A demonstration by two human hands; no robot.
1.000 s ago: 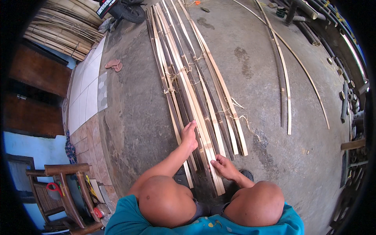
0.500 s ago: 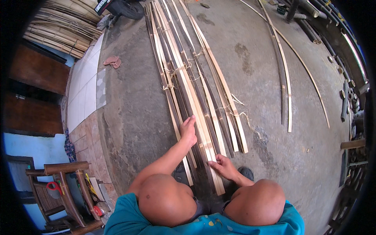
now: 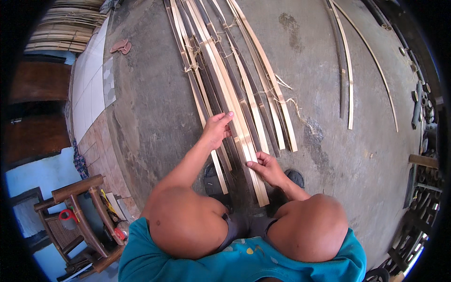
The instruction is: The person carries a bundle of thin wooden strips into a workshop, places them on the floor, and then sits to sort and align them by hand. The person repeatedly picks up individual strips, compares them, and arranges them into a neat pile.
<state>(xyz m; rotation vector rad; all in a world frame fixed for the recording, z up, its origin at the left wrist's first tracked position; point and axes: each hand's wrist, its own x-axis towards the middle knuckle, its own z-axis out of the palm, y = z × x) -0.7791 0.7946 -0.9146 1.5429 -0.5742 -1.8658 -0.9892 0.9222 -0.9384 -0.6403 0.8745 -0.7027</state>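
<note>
Between my bent knees lies a stack of long, pale bamboo strips (image 3: 244, 141), running away from me. My left hand (image 3: 217, 129) is closed on the stack's left edge, thumb on top and fingers partly hidden beneath. Nearer its end, my right hand (image 3: 268, 170) pinches the right edge, its thumb over the strips. More bamboo strips (image 3: 271, 77), some showing dark skin, lie on both sides in groups. Thin pale ties (image 3: 294, 102) loop around several of them, with loose ends on the floor.
Longer strips (image 3: 348, 80) lie apart at the right. Bamboo poles (image 3: 416, 113) line the right edge. A bamboo chair (image 3: 77, 188) with red-handled scissors (image 3: 69, 216) stands at lower left. A pink sandal (image 3: 121, 46) rests on the concrete floor near white tiles (image 3: 89, 89).
My view has tipped down, so the strips and both hands appear higher. Both hands keep hold of the stack, and my left hand now sits nearer my right.
</note>
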